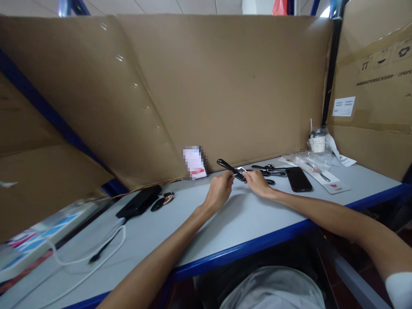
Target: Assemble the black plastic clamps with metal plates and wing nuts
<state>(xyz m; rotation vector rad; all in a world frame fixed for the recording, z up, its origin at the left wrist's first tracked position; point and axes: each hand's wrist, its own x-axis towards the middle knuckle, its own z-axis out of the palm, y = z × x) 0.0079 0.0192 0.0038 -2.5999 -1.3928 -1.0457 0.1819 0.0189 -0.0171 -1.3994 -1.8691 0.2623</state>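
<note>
My left hand (221, 189) and my right hand (256, 182) meet above the grey table (244, 214) and both pinch a black watch with a strap (232, 169). The strap sticks up to the left of my left fingers, and the small square watch body sits between the two hands. Just behind my right hand lie more black straps (269, 170) on the table.
A black phone (298, 179) lies right of the straps, with clear packets (310, 168) and a bagged white item (318, 142) beyond. At left are a black power bank (139, 201), a white cable (96, 253) and a small card (194, 163). Cardboard walls (193, 86) enclose the table's far side.
</note>
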